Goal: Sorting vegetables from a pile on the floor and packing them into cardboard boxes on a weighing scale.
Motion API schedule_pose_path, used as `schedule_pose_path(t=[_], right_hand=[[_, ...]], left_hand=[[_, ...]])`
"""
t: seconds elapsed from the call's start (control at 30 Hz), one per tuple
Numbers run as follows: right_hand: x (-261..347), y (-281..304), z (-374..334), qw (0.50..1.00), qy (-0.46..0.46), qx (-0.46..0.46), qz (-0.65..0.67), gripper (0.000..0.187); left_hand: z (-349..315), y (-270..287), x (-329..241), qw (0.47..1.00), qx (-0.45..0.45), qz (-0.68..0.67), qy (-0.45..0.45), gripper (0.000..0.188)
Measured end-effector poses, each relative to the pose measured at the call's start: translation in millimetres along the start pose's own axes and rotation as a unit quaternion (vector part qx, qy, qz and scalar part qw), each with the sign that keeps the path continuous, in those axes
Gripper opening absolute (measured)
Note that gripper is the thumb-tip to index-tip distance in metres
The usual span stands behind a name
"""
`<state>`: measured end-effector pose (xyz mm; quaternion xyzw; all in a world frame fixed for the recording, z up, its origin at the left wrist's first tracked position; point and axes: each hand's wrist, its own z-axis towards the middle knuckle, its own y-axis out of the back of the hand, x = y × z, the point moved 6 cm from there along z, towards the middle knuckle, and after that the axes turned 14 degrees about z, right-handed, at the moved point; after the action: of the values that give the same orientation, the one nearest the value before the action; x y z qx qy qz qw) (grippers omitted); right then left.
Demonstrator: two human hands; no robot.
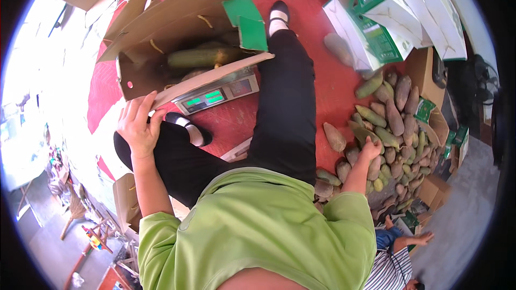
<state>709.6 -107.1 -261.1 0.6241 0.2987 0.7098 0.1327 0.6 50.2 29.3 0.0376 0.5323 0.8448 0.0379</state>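
Observation:
My left hand (137,128) is closed on the near flap of an open cardboard box (185,19), thumb below the edge and fingers on top. Inside the box lies a long green fruit or tuber (201,57), with others in shadow. The box rests on a digital scale (215,98) with a lit green display. Off to my right, my right hand (370,153) is closed on one end of a long green piece of produce (359,133) at the edge of a large pile (396,121) of green and brownish ones. Its fingertips are partly hidden.
White and green cartons (395,19) stand at the far right, beside the pile. A brown carton (427,78) borders it. Behind the pile, another person (391,260) in a striped top is low to the ground. A broom (75,207) lies at left.

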Motion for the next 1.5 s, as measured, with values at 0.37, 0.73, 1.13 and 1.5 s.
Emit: schedule_pose_path(t=[0.37,0.73,1.13,1.5], right_hand=[[349.8,-31.7,-103.4,0.881,0.200,0.320,0.285,0.047],[526.5,-57.4,-291.6,0.661,0.255,0.573,0.412,0.051],[506.9,-158.1,-465.2,0.587,0.349,0.681,0.265,0.051],[537.0,-161.9,-394.8,0.629,0.413,0.595,0.283,0.024]], left_hand=[[-2.7,7.0,8.4,0.999,-0.034,-0.027,-0.001,0.039],[-5.2,9.4,12.2,0.996,-0.059,-0.070,0.005,0.041],[-5.5,10.0,14.6,0.994,-0.055,-0.098,0.015,0.041],[-4.7,13.3,11.9,0.990,-0.081,-0.115,-0.011,0.038]])
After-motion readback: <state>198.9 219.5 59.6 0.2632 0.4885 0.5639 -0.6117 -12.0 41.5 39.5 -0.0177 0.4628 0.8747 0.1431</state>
